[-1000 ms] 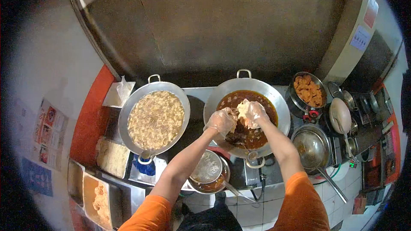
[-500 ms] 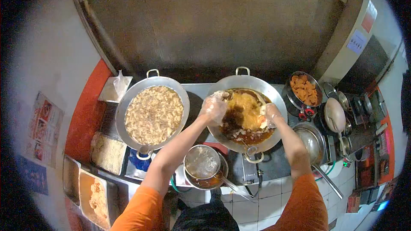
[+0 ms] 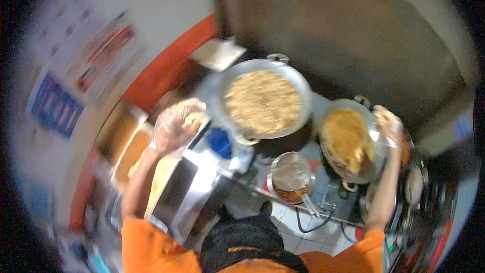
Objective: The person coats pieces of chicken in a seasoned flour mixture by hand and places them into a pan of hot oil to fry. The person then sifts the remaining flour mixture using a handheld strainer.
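My left hand (image 3: 174,129), in a clear plastic glove, is over the trays on the left, by pale crumb-like coating; motion blur hides whether its fingers hold anything. My right hand (image 3: 388,127), also gloved and smeared, is above the right rim of the right wok (image 3: 370,173), its grip unclear. Golden-brown food (image 3: 348,134) in dark oil fills much of that wok. Between my hands stands the larger left wok (image 3: 305,88), full of pale golden frying pieces (image 3: 262,102).
A strainer (image 3: 290,171) rests over a bowl at the counter's front, its handle pointing toward me. Something blue (image 3: 219,142) lies left of it. A pale flat tray (image 3: 217,54) is by the red-edged wall. Pans (image 3: 415,184) crowd the far right.
My view has swung left. My left hand has left the right wok and moved to the trays on the left. My right hand has shifted outward to that wok's right rim.
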